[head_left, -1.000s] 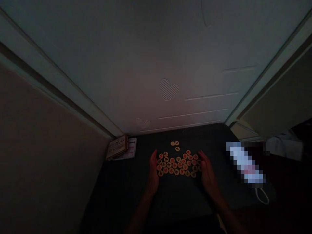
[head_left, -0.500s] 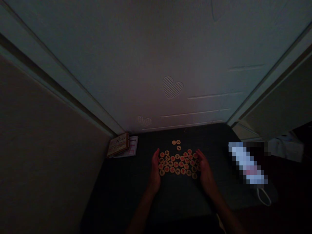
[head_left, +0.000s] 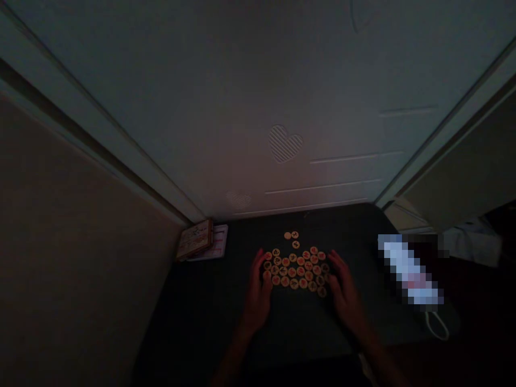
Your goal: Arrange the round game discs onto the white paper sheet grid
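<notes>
Left hand [head_left: 258, 295] and right hand [head_left: 344, 293] have swung their thumbs inward since the earlier frame, the left overlapping the near-left corner of the round pieces [head_left: 292, 272]. On the dark surface [head_left: 298, 325], each grip flanks them, fingers and thumb apart; contact is unclear.

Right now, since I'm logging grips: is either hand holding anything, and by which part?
Nothing appears gripped; the left hand and right hand flank the round pieces.

Room nearside of discs [head_left: 292, 272] (panel [head_left: 226, 134] blocks beyond).
</notes>
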Action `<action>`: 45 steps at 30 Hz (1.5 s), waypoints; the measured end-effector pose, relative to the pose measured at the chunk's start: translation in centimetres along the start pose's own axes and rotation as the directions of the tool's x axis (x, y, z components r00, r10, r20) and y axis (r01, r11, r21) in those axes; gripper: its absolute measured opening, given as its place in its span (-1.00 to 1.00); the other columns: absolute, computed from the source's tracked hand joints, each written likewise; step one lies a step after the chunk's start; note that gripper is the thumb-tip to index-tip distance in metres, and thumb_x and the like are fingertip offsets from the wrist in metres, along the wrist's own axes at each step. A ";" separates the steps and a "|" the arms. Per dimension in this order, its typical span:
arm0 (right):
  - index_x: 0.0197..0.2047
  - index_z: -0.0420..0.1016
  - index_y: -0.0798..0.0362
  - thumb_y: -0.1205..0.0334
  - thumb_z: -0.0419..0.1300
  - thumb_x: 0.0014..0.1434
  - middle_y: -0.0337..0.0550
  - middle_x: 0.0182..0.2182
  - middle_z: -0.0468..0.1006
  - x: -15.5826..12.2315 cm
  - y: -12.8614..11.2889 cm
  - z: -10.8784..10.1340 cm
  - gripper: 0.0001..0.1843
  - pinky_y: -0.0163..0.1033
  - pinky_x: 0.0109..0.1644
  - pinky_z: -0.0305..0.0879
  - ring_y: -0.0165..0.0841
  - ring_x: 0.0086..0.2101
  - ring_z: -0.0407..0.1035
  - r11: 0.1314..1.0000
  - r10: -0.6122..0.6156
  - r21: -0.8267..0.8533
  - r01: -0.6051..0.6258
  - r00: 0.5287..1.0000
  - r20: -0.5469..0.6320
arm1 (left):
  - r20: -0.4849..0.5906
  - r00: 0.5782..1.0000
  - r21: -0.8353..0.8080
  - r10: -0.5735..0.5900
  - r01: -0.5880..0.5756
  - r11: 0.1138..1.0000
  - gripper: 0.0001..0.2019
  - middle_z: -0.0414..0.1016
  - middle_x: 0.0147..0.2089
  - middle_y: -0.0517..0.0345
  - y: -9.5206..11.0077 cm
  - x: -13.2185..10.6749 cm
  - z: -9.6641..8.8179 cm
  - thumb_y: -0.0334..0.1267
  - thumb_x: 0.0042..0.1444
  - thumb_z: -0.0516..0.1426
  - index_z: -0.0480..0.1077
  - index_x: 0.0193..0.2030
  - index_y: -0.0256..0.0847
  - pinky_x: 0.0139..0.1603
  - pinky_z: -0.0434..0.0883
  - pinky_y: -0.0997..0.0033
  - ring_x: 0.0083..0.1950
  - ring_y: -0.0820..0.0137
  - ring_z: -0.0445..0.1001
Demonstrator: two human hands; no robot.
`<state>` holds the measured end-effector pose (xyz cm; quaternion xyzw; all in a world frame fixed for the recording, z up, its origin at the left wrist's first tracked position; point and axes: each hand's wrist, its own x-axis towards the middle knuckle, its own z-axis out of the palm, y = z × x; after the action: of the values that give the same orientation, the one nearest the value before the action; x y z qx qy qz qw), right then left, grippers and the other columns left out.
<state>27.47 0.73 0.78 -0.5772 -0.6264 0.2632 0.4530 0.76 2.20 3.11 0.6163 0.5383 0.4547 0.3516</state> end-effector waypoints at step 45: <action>0.43 0.26 -0.17 -0.43 0.41 -0.13 0.00 0.33 0.38 7.4 0.5 -1.4 0.14 0.37 0.44 -0.12 0.10 0.32 0.19 0.862 -0.347 -0.119 0.493 0.745 0.571 | 0.538 0.822 0.341 0.188 -0.416 0.843 -0.13 0.38 0.38 0.02 0.6 5.4 0.7 0.29 -0.02 0.32 0.28 0.40 0.01 0.52 -0.11 -0.30 0.45 -0.09 0.17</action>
<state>29.47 7.68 2.90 -0.3787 -0.8700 0.2171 0.2292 1.61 7.43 4.39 0.8527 0.4143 0.2018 0.2460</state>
